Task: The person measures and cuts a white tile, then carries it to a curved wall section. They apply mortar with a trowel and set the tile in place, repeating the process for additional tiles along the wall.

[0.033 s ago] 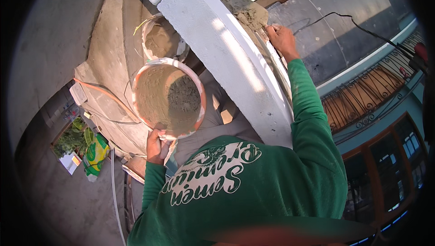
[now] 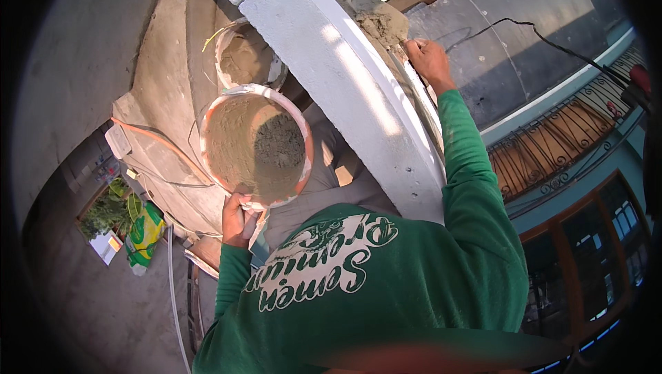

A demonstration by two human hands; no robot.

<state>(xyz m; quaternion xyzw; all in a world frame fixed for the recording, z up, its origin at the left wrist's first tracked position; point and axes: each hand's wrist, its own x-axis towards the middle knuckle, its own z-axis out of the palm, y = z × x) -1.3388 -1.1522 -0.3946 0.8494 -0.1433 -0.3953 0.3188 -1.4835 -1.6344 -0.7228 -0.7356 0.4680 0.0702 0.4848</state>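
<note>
My left hand [image 2: 239,221] grips the near rim of a round bucket [image 2: 307,160]. Grey wet mortar [image 2: 238,143] lies inside this bucket, whose mouth is tilted toward me. Across the pale block wall, my right hand [image 2: 430,64] is closed around a trowel [image 2: 393,26] by its handle end. Mortar covers part of the trowel blade, which is at the wall's far side; whether it touches the surface there is hard to make out. The pale block wall [image 2: 324,64] runs diagonally between my two hands.
A second bucket [image 2: 278,74] with brownish contents stands behind the first. A dark cable [image 2: 534,26] crosses the grey surface at right, above a wrought-iron railing [image 2: 552,143]. Far below at left are a green and yellow sack [image 2: 146,233] and plants. An orange hose [image 2: 162,141] lies by the ledge.
</note>
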